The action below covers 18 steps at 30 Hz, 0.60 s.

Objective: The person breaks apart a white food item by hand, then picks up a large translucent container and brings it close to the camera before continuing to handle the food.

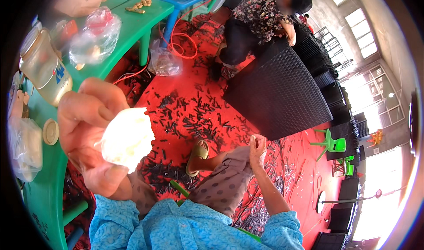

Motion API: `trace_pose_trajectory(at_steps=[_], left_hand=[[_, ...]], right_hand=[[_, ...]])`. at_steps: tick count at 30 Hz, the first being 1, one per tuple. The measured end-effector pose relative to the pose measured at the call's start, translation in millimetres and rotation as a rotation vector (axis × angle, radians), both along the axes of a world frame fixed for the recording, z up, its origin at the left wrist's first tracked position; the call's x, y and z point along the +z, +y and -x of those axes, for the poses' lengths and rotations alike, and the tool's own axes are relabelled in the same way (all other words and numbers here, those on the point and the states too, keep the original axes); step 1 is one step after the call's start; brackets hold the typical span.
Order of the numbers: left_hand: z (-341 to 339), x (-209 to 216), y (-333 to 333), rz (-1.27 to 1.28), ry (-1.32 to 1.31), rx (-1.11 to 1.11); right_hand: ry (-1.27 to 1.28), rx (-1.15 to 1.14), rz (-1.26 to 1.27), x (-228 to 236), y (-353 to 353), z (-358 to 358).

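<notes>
My left hand is raised close to the camera and grips a white, soft-looking lump between thumb and fingers. My right hand rests on my raised knee in dotted trousers; its fingers look curled around a small pale scrap, too small to tell what it is. Blue patterned sleeves cover both forearms. My foot in a tan sandal rests on the red floor.
A green table on my left carries a clear plastic jar, its lid and plastic bags. Black scraps litter the red floor. Another person sits beyond beside large black woven panels. Green stools stand right.
</notes>
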<state>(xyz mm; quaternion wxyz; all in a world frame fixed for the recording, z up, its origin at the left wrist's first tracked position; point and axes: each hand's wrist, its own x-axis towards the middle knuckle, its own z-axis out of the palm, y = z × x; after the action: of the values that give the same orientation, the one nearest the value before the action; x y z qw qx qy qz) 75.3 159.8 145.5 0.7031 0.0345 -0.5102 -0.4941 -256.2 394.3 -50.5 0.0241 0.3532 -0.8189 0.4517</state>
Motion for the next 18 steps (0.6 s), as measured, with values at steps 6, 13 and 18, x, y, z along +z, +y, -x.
trace_pose_trajectory(at_steps=[6, 13, 18], left_hand=[[-5.4, -0.9, -3.5, 0.104, -0.072, -0.023], [-5.9, -0.3, -3.4, 0.070, -0.068, -0.033], [-7.6, -5.1, -5.9, 0.058, -0.049, -0.018]], right_hand=[[0.008, -0.010, -0.001, -0.9, 0.4, 1.4], [0.001, -0.011, 0.013, -3.4, 0.9, 2.8], [0.027, -0.045, 0.039, -11.6, 2.8, 8.0]])
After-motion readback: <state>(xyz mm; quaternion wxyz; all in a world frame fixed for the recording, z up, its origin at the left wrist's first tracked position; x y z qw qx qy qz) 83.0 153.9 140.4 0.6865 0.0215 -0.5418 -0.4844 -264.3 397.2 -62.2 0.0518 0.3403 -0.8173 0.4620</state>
